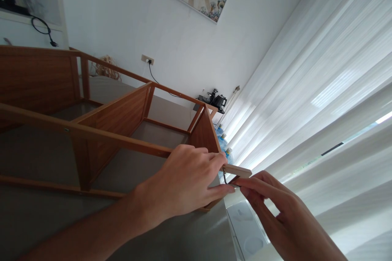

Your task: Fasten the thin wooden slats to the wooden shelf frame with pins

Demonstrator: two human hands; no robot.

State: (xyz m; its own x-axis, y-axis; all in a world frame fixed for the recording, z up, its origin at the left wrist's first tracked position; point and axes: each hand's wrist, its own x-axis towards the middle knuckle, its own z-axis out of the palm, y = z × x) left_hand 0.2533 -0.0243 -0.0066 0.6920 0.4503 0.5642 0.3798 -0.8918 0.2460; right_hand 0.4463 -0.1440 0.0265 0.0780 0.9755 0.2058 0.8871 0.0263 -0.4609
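Note:
A wooden frame (122,138) with upright panels, apparently a shelf unit, stretches across the left and centre. My left hand (192,171) is closed round the near right corner of the frame, and its thumb reaches toward a thin dark bent rod, which looks like a hex key (225,177). One end of this key meets the underside of the light wooden rail end (237,170). With thumb and forefinger, my right hand (272,204) pinches the key's other end, just below the rail end. The fingertips hide part of the key.
White curtains (321,69) hang along the right. Blue-tinted water bottles (223,142) and a black kettle (219,101) stand behind the frame's far end. A white appliance (246,228) lies below my right hand. A wall socket (147,59) holds a plugged-in cord.

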